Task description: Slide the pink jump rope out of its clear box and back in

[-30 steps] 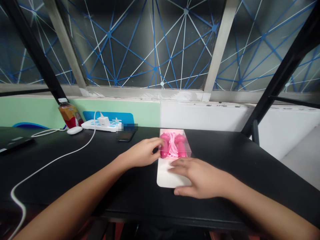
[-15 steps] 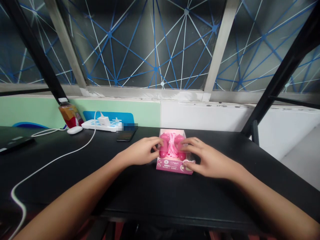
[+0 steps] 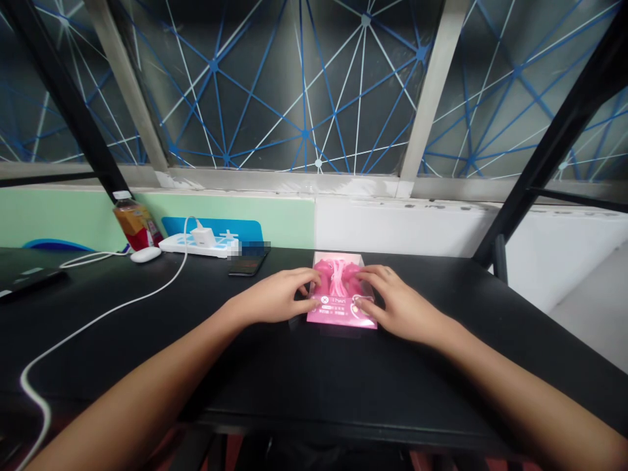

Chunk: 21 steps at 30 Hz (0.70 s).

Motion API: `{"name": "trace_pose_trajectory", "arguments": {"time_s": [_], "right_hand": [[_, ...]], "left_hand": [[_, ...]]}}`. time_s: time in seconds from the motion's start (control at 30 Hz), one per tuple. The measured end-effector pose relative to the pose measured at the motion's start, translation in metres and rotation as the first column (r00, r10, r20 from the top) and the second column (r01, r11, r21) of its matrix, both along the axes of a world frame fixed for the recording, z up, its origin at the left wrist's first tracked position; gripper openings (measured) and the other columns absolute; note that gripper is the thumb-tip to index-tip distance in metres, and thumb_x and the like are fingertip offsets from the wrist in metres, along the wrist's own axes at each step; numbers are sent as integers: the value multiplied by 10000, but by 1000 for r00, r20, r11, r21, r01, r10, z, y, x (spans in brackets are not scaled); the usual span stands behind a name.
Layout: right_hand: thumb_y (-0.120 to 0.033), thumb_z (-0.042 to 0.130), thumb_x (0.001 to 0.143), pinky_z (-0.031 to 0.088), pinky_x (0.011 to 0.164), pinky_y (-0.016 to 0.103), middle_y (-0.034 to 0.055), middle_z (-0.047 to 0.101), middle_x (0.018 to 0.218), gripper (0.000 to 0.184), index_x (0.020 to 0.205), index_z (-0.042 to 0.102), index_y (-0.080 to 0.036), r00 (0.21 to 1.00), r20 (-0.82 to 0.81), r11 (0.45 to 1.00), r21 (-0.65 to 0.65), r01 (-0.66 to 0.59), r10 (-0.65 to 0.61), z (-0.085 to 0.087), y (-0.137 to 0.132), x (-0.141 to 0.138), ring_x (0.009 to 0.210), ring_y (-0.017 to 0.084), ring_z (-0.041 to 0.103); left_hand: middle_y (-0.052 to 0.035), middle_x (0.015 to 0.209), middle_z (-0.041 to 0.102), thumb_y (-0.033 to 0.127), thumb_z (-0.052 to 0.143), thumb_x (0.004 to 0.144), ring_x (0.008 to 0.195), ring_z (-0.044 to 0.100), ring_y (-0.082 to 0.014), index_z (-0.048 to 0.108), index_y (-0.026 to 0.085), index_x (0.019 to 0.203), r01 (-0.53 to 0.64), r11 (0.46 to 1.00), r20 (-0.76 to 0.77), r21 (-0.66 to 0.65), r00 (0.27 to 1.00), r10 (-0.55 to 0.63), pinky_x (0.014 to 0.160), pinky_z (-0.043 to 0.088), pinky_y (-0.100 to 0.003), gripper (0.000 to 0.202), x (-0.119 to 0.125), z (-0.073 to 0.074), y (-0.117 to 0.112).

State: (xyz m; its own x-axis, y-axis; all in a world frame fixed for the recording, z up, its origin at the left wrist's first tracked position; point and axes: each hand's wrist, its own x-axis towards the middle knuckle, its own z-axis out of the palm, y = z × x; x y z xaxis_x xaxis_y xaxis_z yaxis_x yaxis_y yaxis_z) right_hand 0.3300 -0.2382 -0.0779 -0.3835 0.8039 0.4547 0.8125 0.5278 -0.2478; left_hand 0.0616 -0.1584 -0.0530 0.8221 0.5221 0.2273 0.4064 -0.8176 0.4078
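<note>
A small pink-and-white box (image 3: 341, 316) with a printed front panel sits on the black desk. Inside it lies a pink skipping rope (image 3: 338, 278), its cord bundled between two pink handles. My left hand (image 3: 279, 296) is at the box's left side, its fingertips over the left handle and its thumb at the printed panel's left edge. On the other side, my right hand (image 3: 400, 302) has its fingers over the right handle and its thumb on the printed panel. Both hands hold the box between thumb and fingers; some left fingertips are partly hidden.
Left of the box lies a dark phone (image 3: 249, 260), beside a white power strip (image 3: 196, 246) with a plugged-in charger. A white cable (image 3: 122, 304) runs across the desk. A white mouse (image 3: 146, 254), a drink bottle (image 3: 136, 222) and a dark flat device (image 3: 29, 282) are farther left.
The printed front panel has shifted upward and leans back over the lower part of the rope. My right hand has moved slightly left, and both thumbs now rest at the panel.
</note>
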Motion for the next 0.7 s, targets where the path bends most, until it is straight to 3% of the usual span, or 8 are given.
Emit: {"name": "trace_pose_trajectory", "arguments": {"time_s": [0.27,0.53,0.7], "right_hand": [[-426,638,853,446,1017,456,89,502,1366,550,1357,483,-269,992,70,991,-86,-99,105,12,-8,2,1240,270,478],[-315,550,915,485,950,450,99,610,1206,308,1207,597,-228,995,90,999,-7,-38,38,-3,7,6,1134,257,549],[-302,579,890,480,960,460,97,582,1251,351,1236,581,-238,994,103,999,8,-34,33,-1,5,8,1142,263,541]], "left_hand": [[-55,1180,630,340,523,929,835,620,-155,598,227,1072,-30,996,11,84,1000,29,772,482,-287,197,0,-7,5],[-66,1214,626,389,559,908,852,617,-165,601,226,1149,-15,997,-1,81,1000,15,766,486,-287,294,2,-8,6],[-72,1199,633,294,567,879,846,616,-162,596,227,1201,-26,994,-3,105,1000,26,731,487,-272,330,1,-9,7]]}}
